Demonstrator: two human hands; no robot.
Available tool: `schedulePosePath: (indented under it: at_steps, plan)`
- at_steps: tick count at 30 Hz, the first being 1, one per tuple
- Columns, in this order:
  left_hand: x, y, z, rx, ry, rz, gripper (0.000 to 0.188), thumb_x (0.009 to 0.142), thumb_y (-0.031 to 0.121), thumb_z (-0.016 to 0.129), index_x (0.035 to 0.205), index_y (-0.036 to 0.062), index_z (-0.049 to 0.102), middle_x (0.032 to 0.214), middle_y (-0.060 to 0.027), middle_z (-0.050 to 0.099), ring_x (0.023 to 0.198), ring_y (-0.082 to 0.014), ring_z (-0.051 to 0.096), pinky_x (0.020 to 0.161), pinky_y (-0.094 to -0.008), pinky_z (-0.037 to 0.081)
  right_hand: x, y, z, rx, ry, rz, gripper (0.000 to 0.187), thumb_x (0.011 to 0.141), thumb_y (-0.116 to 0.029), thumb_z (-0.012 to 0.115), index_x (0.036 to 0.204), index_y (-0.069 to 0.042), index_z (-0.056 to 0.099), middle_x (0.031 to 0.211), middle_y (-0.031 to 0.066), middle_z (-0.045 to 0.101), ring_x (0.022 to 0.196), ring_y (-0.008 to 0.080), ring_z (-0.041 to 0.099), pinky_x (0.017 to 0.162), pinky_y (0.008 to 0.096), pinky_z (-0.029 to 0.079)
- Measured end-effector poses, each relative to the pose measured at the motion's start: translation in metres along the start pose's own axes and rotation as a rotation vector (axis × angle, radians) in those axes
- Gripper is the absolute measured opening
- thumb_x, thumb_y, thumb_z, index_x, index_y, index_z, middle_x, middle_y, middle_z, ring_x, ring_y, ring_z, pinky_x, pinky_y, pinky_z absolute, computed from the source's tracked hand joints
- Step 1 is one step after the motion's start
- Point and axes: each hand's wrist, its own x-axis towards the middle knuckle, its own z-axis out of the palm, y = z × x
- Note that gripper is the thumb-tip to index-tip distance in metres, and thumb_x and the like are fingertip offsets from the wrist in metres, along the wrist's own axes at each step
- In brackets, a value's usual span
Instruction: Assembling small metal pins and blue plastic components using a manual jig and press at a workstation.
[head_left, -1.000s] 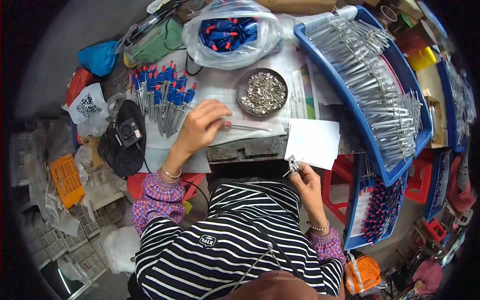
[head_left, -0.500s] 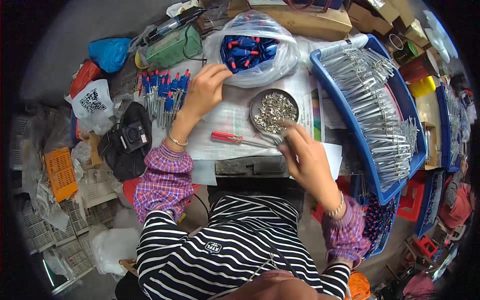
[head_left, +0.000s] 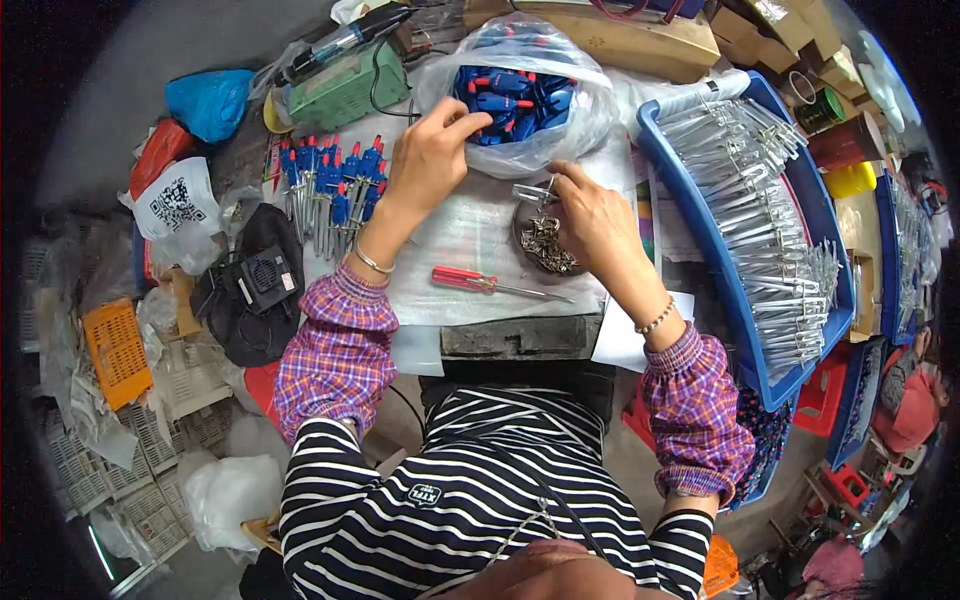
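Note:
Above the near rim of a clear plastic bag (head_left: 566,150), my left hand (head_left: 430,155) is closed, its fingertips bent toward the blue handles with red tips (head_left: 500,92) inside. Whatever those fingers may hold cannot be made out. My right hand (head_left: 600,218) pinches a shiny slotted metal piece (head_left: 535,193) over a dark round dish (head_left: 520,222) of small metal fittings (head_left: 545,243). Part of the dish is hidden by that hand. Nearer to me lies a red-handled screwdriver (head_left: 465,278), its shaft pointing right.
Left of my left hand lie several blue-handled metal rods (head_left: 335,190). A long blue tray (head_left: 700,265) heaped with slotted metal parts (head_left: 740,200) stands at the right. A green box (head_left: 345,90) is at the back left, a cardboard box (head_left: 620,45) behind the bag.
My right hand has moved up and away from me, from beside the screwdriver tip to above the dish, with the metal piece in it. My left hand has shifted slightly toward the bag.

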Motion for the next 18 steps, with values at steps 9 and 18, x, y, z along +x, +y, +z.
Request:
schedulePosePath:
  at_steps: [9,18]
  plan:
    - [0.015,-0.006,-0.001,0.156,-0.065,0.087,0.022,0.075,-0.002,0.058,0.090,0.0120,0.067,0.085,-0.0064,0.056,0.076,-0.0261,0.060,0.064,-0.0361,0.048,-0.004,0.014,-0.001,-0.032,0.013,0.040,0.013,0.075,-0.008,0.062,0.085,0.000,0.058,0.113,0.0080,0.059,0.079,0.0344,0.062,0.068,0.0426,0.050]
    - [0.020,-0.008,-0.011,0.343,-0.194,0.201,0.034,0.070,-0.005,0.052,0.092,0.0173,0.066,0.090,-0.0043,0.051,0.086,-0.0237,0.054,0.070,-0.0353,0.048,-0.039,-0.010,-0.044,0.315,0.055,0.005,0.011,0.079,-0.007,0.063,0.084,0.000,0.057,0.085,0.0150,0.062,0.069,0.0297,0.062,0.060,0.0362,0.046]
